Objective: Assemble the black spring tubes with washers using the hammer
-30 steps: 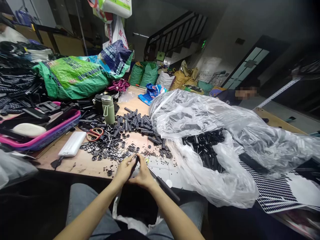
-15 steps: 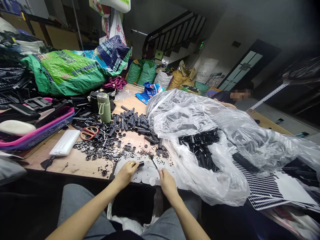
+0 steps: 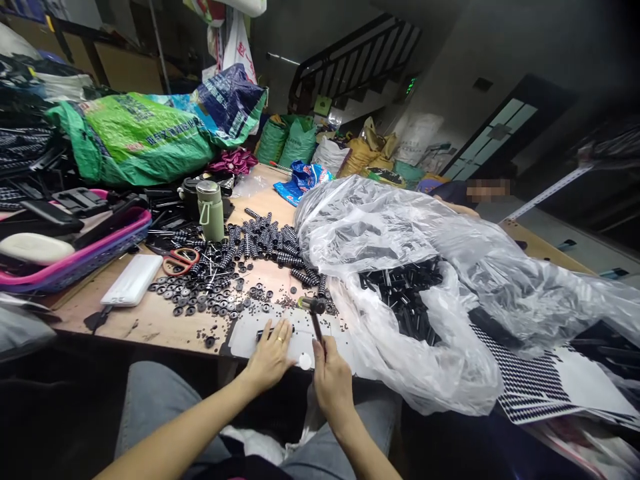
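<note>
My left hand [image 3: 273, 353] lies over a short black tube [image 3: 263, 335] on the pale metal plate [image 3: 245, 337] at the table's front edge, its fingers pressing on the tube. A ring shows on one finger. To its right my right hand [image 3: 332, 380] is closed round the handle of a hammer [image 3: 315, 308], whose dark head is raised over the plate. A round white disc [image 3: 305, 361] sits between the hands. Beyond the plate are several black ring-shaped pieces [image 3: 220, 300] and ribbed black rollers [image 3: 285, 259].
Scissors [image 3: 181, 261], a white power bank [image 3: 133, 280], a green flask [image 3: 211, 210] and a pink basket [image 3: 107, 250] stand to the left. Clear plastic bags [image 3: 380, 220] with black tubes fill the right. Another person [image 3: 453, 192] is at the back right.
My left hand has gone from pinching the tube to lying over it on the plate. My right hand has shifted its hold, and the hammer now stands more upright with its head higher.
</note>
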Tool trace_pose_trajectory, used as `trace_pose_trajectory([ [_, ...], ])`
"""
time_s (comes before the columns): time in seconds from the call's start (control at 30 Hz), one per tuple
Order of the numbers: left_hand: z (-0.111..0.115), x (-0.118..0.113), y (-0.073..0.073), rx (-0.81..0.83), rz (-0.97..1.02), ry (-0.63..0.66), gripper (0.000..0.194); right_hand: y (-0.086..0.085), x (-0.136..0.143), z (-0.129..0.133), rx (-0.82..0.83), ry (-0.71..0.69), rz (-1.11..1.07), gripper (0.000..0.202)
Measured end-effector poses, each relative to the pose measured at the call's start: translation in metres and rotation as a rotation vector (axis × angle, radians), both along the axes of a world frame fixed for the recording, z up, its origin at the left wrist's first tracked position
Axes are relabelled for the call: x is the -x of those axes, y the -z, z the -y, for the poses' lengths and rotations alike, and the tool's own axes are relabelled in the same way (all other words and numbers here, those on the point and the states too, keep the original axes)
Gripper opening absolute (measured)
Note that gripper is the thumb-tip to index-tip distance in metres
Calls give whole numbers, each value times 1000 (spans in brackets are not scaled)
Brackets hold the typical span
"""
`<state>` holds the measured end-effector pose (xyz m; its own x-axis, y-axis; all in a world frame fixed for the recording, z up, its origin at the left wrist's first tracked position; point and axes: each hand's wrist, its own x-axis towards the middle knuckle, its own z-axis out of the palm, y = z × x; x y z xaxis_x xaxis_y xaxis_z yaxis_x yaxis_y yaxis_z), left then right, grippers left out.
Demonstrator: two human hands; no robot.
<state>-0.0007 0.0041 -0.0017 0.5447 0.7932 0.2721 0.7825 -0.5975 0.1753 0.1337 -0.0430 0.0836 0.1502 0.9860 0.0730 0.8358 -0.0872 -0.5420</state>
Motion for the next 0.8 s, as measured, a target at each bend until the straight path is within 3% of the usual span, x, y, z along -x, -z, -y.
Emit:
trace_pose_trajectory([
  [0.07, 5, -6, 5, 0, 3, 24, 60, -4, 15, 0, -49, -84, -65, 35],
  [0.17, 5, -9, 12, -9, 24, 10, 53, 8, 31, 1, 59, -246, 38, 29],
  [0.23, 0, -10, 13, -7, 54, 19, 50, 15, 34, 0, 123, -274, 125, 28],
  [0.4, -11, -9, -2, 189, 132, -69, 36, 10, 18, -10, 62, -139, 138, 34],
  [0.5, -20, 0, -18, 389, 149, 62, 22, 15, -2, -20, 72, -51, 225, 33],
  [0.57, -43, 12, -31, 476, 193, 32, 22, 27, -16, -26, 99, -19, 304, 32],
  [0.67, -106, 34, -51, 360, 234, -426, 35, 51, -29, -31, 70, -13, 392, 29],
  [0.8, -193, 57, -65, 301, 203, -736, 38, 70, -30, -30, -75, -32, 401, 24],
])
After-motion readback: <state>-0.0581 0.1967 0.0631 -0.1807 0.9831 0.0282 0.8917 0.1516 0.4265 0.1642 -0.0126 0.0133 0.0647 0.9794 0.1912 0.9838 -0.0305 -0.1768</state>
